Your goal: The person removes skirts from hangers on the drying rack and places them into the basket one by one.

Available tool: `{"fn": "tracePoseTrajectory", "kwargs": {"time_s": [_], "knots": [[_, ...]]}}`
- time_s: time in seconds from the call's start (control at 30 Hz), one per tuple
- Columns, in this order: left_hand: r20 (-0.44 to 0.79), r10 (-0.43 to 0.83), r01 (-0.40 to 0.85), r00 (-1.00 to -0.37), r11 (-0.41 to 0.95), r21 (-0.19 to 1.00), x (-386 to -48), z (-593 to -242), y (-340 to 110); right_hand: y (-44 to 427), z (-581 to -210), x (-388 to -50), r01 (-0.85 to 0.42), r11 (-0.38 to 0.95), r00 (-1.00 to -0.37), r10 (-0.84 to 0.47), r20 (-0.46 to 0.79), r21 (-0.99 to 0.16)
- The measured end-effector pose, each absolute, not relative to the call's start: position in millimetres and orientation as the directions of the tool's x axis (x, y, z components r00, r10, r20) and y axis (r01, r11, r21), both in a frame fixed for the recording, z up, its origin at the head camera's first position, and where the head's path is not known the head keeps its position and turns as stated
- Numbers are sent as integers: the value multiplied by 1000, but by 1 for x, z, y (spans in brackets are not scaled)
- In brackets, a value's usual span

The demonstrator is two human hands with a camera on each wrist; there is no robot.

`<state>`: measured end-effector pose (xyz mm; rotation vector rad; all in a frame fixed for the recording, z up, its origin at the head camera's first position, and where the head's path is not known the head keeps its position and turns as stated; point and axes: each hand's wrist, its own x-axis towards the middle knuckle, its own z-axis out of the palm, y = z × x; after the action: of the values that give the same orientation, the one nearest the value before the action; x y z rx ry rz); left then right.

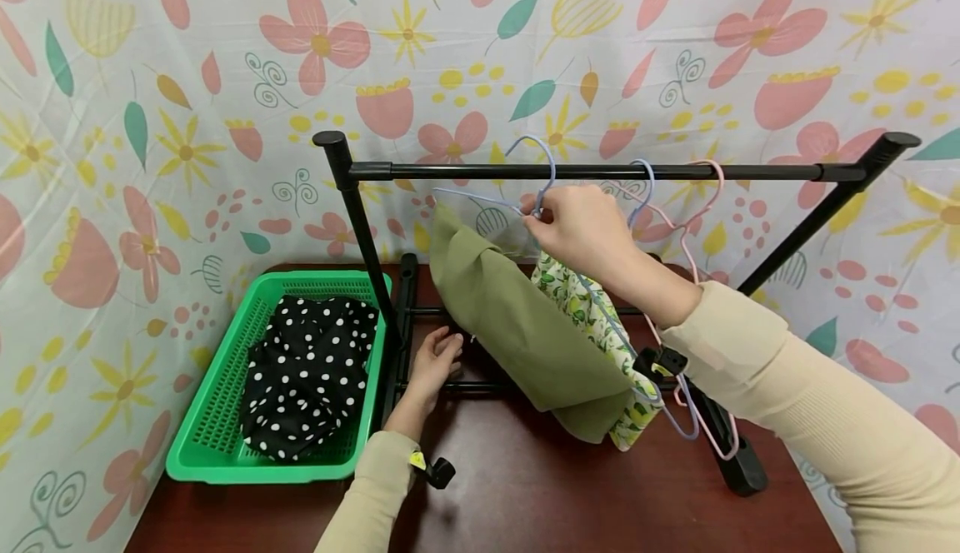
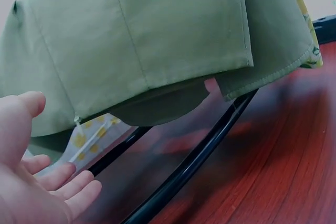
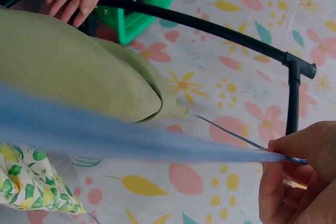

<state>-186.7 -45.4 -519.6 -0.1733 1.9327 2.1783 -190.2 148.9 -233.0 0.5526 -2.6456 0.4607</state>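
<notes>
My right hand (image 1: pixel 581 228) pinches a blue hanger (image 3: pixel 247 153) at its neck, just under the hook, which loops over the black rail (image 1: pixel 465 171). From that hanger hangs an olive green garment (image 1: pixel 517 320), tilted, its lower part slanting to the right; whether it is a skirt cannot be told. Beside the garment's lower left, my left hand (image 1: pixel 433 363) is held with fingers extended and holds nothing. In the left wrist view the fingers (image 2: pixel 79 187) are spread near the hem. Behind the olive garment hangs a white cloth garment with a lemon print (image 1: pixel 573 291).
A green basket (image 1: pixel 187 432) at the left holds a black polka-dot garment (image 1: pixel 307 378). Farther right on the rail are another blue hanger (image 1: pixel 649 191) and a pink hanger (image 1: pixel 712 195). The rack's black feet (image 1: pixel 742 470) stand on the brown table (image 1: pixel 570 503), with a floral curtain behind.
</notes>
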Motion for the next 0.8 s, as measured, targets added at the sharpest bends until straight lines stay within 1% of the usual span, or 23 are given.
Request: {"fn": "tracePoseTrajectory", "kwargs": {"time_s": [0.1, 0.3, 0.47, 0.63, 0.8], "knots": [[-252, 103, -268, -962, -198, 943, -187, -521, -41, 146, -232, -187, -458, 855, -838, -323, 439, -245], [-280, 99, -297, -955, -322, 899, -185, -518, -34, 142, -229, -181, -482, 838, -828, -338, 448, -258], [-260, 164, -305, -952, -419, 855, -184, -516, -31, 140, -229, -180, -499, 826, -816, -346, 464, -261], [-248, 196, -310, -949, -431, 847, -183, -513, -29, 139, -231, -181, -513, 818, -806, -355, 473, -261], [-266, 156, -308, -951, -415, 856, -180, -510, -30, 141, -232, -182, -494, 830, -815, -339, 469, -258]]}}
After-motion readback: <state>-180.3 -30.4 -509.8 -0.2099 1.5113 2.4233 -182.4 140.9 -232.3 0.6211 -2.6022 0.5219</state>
